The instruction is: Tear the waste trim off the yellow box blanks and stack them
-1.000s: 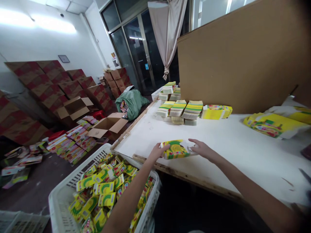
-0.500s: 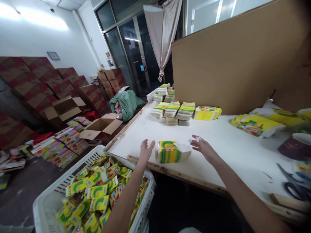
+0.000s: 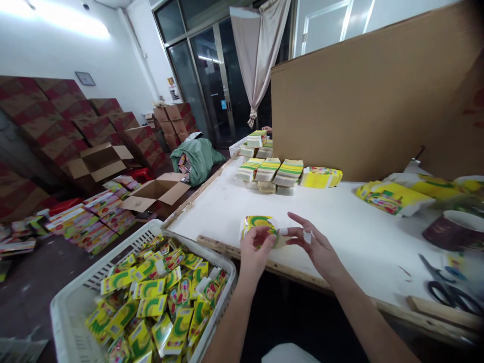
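My left hand (image 3: 256,247) grips a small yellow-and-green box (image 3: 257,224) at the near edge of the white table (image 3: 340,227), fingers curled round its lower side. My right hand (image 3: 313,242) is at the box's right end, fingers bent, with white tape on two fingertips; its thumb and forefinger touch the white flap there. Below to the left a white plastic crate (image 3: 94,287) holds several of the same yellow-green boxes (image 3: 159,302).
Stacks of flat yellow-green cartons (image 3: 270,169) and yellow packs (image 3: 320,177) lie at the table's far side, before a tall cardboard sheet (image 3: 378,96). Scissors (image 3: 449,292), a dark bowl (image 3: 451,231) and yellow bags (image 3: 393,196) lie right. Cardboard cases (image 3: 75,131) and an open carton (image 3: 155,194) fill the floor left.
Both hands let go of the box half a second ago and were spread apart; now they have closed in on it again, the left gripping it, the right at its flap.
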The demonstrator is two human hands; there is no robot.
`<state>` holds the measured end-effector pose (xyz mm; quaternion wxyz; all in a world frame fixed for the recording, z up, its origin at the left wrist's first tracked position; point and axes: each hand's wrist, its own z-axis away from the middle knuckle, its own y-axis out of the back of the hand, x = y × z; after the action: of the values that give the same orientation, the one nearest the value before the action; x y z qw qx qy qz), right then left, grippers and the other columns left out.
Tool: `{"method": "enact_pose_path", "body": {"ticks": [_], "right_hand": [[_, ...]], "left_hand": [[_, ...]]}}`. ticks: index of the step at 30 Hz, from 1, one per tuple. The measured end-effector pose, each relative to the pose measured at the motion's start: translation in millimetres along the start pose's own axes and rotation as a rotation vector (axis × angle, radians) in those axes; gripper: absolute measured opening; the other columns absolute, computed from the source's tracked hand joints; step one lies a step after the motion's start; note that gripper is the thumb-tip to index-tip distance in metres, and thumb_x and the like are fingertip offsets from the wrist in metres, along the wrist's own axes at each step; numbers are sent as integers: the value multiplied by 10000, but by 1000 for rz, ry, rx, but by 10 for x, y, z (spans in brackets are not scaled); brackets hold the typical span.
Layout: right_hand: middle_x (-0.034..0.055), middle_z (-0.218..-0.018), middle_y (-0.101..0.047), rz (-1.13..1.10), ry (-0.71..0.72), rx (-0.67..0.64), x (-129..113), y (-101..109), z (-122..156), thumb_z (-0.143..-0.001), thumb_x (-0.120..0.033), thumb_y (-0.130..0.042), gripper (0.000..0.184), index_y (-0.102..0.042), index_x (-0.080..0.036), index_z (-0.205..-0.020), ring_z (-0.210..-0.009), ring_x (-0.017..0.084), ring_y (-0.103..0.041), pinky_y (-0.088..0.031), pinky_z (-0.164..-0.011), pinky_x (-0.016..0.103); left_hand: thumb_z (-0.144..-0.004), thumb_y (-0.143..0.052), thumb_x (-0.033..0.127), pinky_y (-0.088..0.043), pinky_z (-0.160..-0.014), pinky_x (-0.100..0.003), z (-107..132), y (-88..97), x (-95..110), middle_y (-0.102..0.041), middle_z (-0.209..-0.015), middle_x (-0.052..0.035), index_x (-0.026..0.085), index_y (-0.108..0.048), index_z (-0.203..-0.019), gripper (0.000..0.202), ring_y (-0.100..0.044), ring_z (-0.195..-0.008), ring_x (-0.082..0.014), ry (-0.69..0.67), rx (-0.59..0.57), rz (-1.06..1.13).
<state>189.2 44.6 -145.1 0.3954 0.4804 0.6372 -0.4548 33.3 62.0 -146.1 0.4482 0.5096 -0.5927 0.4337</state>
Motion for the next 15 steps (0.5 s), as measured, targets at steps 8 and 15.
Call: {"method": "enact_pose_path", "body": {"ticks": [8, 15], "right_hand": [[41, -871, -596, 294, 112, -103, 43, -120, 162, -847, -439, -366, 465, -366, -228, -1261, -793, 186, -527, -405, -810, 364], [20, -769, -574, 273, 105, -64, 67, -187, 186, -839, -367, -405, 412, -425, -247, -1233, -794, 198, -529, -386, -832, 357]], "left_hand": [[-685, -631, 311, -435, -603, -237, 159, -51, 21, -613, -625, -15, 142, -615, -703, 171, -556, -606, -127, 53, 13, 18], [-678, -629, 310, -420, -559, -236, 177, 36, -61, -575, -565, 5, 145, -625, -681, 165, -514, -543, -110, 98, 35, 12]]}}
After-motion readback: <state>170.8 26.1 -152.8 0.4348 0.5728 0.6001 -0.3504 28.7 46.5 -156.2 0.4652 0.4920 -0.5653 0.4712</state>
